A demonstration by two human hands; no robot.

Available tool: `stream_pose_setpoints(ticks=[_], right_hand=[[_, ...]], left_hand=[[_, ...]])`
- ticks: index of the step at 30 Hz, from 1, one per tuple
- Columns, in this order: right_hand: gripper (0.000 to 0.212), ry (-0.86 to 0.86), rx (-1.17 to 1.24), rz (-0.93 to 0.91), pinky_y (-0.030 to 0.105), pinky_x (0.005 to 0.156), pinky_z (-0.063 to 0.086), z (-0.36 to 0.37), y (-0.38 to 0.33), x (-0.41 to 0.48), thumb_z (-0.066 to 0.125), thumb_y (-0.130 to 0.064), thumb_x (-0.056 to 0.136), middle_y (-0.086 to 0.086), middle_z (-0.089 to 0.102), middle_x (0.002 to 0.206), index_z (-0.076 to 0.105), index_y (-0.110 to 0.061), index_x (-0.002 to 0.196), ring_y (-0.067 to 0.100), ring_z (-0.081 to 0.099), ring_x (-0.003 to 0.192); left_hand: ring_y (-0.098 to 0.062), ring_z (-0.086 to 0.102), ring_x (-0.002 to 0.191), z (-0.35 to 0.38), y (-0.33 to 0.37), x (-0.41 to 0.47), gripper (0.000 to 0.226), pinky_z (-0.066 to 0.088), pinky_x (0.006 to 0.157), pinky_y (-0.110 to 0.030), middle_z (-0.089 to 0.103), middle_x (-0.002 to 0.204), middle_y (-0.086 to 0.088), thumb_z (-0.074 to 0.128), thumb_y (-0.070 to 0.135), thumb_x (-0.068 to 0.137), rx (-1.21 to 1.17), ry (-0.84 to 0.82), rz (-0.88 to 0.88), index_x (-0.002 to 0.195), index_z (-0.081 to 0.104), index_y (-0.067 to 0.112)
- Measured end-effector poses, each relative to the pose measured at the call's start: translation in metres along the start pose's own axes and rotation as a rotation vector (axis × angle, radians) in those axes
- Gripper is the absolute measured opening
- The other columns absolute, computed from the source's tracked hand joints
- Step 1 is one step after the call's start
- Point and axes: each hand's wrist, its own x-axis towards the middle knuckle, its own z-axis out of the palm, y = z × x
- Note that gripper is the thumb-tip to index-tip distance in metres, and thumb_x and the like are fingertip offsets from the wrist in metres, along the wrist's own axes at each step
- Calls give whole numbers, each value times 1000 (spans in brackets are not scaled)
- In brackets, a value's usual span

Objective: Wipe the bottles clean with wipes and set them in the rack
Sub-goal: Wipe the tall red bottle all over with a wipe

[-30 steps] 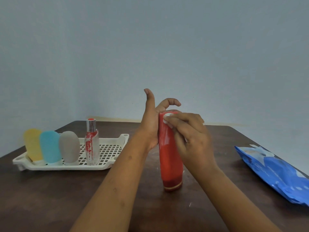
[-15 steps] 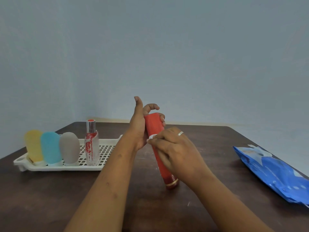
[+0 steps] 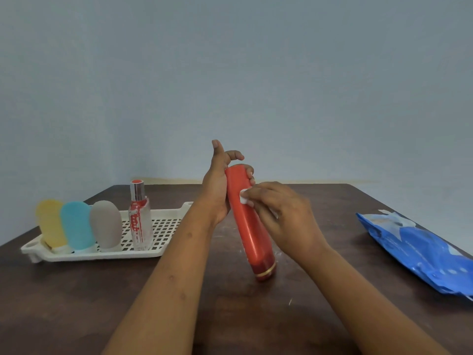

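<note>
A tall red bottle [image 3: 252, 234] leans with its top to the left, its gold-ringed cap end resting on the dark table [image 3: 76, 303]. My left hand [image 3: 217, 190] grips its upper end, thumb pointing up. My right hand [image 3: 279, 216] pinches a small white wipe [image 3: 243, 198] and presses it against the bottle's upper side. The white rack [image 3: 163, 226] at the left holds a yellow bottle [image 3: 50, 222], a blue bottle [image 3: 75, 225], a grey bottle [image 3: 106, 224] and a clear bottle with red print [image 3: 139, 216], all upright.
A blue pack of wipes [image 3: 419, 249] lies at the table's right edge. The right part of the rack has bare grid. A plain wall stands behind the table.
The red bottle went from upright to leaning left. My right hand slid the wipe down the bottle, then back up near its upper part.
</note>
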Motion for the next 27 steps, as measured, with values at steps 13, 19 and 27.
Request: stream_pose_setpoints(ticks=[13, 19, 27], right_hand=[[8, -218, -57, -201, 27, 75, 48, 13, -14, -6, 64, -14, 88, -2, 61, 94, 70, -14, 92, 15, 56, 85], [13, 58, 75, 106, 5, 85, 38, 12, -4, -4, 66, -17, 88, -8, 65, 100, 70, -16, 100, -4, 53, 96], [15, 242, 497, 455, 13, 85, 47, 7, -7, 4, 59, -12, 91, -16, 65, 102, 63, -22, 102, -3, 59, 100]], left_hand=[[-23, 60, 62, -14, -6, -1, 68, 46, 54, -26, 67, 73, -10, 22, 69, 91, -128, 19, 16, 91, 59, 13], [-22, 54, 122, -8, -4, -5, 71, 47, 86, -37, 67, 121, -7, 38, 71, 85, -81, -40, 40, 121, 59, 14], [-14, 59, 120, 11, 3, -14, 83, 53, 92, -33, 62, 130, -4, 73, 61, 63, -59, -286, 45, 133, 54, 21]])
